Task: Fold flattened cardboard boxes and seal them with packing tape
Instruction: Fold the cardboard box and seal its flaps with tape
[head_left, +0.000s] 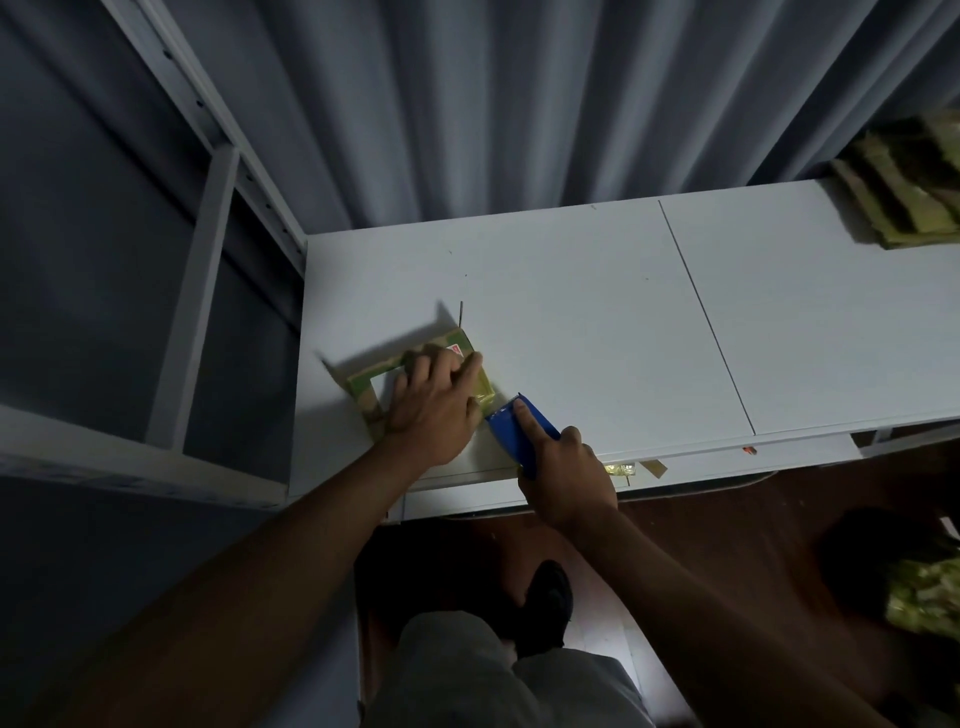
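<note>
Cardboard box (410, 376) at worktop's (571, 312) 9 o'clock | left hand (434, 402) presses it, fingers straight | right hand (563, 467) grip holds blue tape dispenser (522, 431) | step: sealing | next: likely cut tape

The left hand (434, 402) lay flat with its fingers spread, pressing down. The right hand (563, 475) was curled in a grip, one finger pointing forward.

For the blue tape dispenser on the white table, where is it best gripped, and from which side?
Grip the blue tape dispenser by its near end, coming from the table's front edge, as the right hand does. Its far end, by the cardboard box, probably needs to stay free for the tape.
</note>
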